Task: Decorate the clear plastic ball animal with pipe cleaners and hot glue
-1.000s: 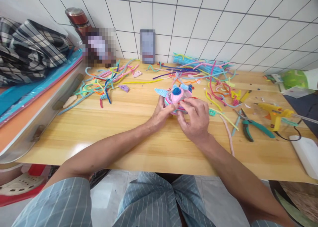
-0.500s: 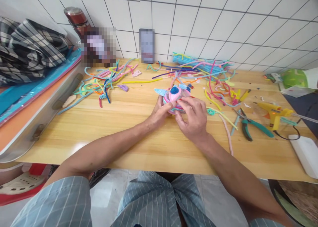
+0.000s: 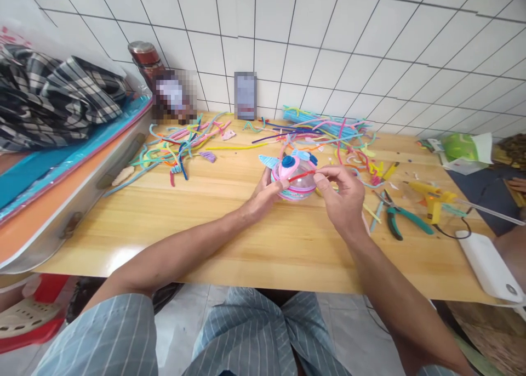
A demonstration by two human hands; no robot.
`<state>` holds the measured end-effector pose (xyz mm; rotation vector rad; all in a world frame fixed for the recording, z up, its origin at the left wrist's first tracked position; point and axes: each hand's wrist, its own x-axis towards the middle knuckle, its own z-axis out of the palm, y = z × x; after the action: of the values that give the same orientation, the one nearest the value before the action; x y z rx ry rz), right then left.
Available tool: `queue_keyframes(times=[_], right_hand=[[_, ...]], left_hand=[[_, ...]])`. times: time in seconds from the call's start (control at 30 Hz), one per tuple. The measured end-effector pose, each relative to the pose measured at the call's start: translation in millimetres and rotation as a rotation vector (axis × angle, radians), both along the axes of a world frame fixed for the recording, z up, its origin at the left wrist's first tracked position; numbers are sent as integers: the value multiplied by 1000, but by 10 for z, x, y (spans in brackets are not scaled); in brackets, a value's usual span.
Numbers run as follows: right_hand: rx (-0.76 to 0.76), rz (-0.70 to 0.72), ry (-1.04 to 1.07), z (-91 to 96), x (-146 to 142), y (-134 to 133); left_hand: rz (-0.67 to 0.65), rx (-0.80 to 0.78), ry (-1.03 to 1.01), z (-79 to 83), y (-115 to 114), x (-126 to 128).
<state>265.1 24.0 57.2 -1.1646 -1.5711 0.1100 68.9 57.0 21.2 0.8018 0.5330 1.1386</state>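
Note:
A clear round ball [image 3: 309,180], wrapped in pink, blue and purple pipe cleaners, sits between my hands above the wooden table. Pink and blue eye-like pieces top it, and a light blue fin-like piece [image 3: 268,160] sticks out at its left. My left hand [image 3: 269,192] is closed round the ball's left side, thumb in front. Across the ball's front runs a short red pipe cleaner [image 3: 303,175]. Its right end is pinched by my right hand [image 3: 340,192]; the left end lies by my left thumb.
Loose pipe cleaners [image 3: 181,146] lie at the left, with a blue bundle [image 3: 320,119] at the back. Pliers [image 3: 405,214], a yellow glue gun [image 3: 431,199] and a white device [image 3: 489,266] are on the right. A phone [image 3: 245,95] leans on the tiled wall.
My right hand has moved right, away from my left thumb, and the red pipe cleaner now shows stretched between the hands. The whole view has shifted slightly.

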Motion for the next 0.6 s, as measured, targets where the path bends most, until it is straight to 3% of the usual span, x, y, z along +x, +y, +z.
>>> queue_keyframes(times=[0.2, 0.3, 0.47, 0.6], right_hand=[[-232, 35, 266, -49, 92, -14], [-317, 118, 430, -77, 133, 20], [-549, 435, 612, -74, 106, 35], [-717, 625, 767, -8, 43, -13]], left_hand=[[-29, 39, -7, 25, -52, 8], [-64, 68, -7, 100, -87, -5], [-88, 158, 42, 174, -72, -26], [-105, 337, 196, 73, 99, -78]])
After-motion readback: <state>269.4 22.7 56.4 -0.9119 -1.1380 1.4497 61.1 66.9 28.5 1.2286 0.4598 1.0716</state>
